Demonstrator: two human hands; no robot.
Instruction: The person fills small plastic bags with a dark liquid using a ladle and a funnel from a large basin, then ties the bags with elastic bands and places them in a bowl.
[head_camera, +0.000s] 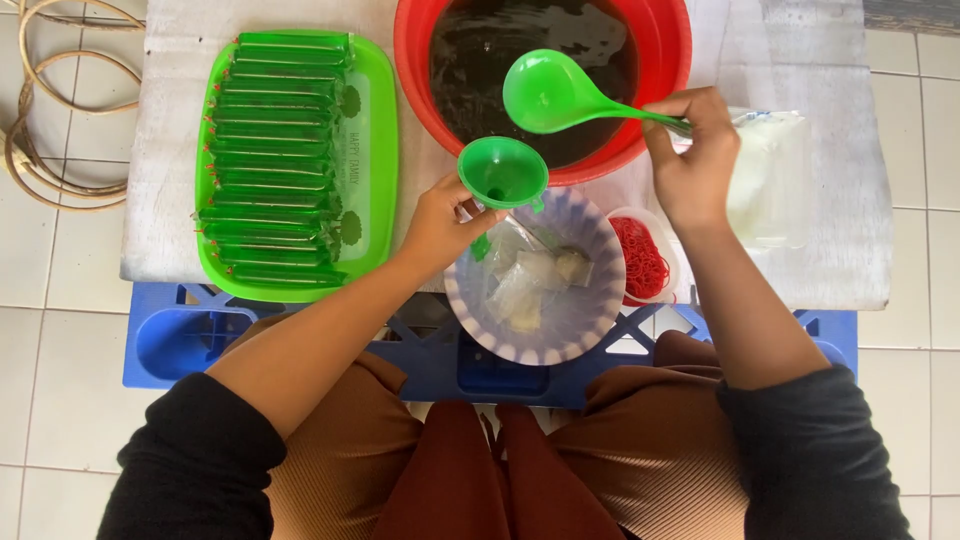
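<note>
White table (160, 150), green tray (375, 150), red basin (410, 60)

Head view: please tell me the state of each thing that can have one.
Ladle: held by right hand, over the basin, looks empty.
Funnel: upright, held by left hand.
Basin: holds dark liquid.
Tray: stacked with filled tubes.
Bowl: holds clear bags.

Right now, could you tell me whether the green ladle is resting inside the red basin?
No, the right hand holds the green ladle lifted over the red basin, above the dark liquid.
</note>
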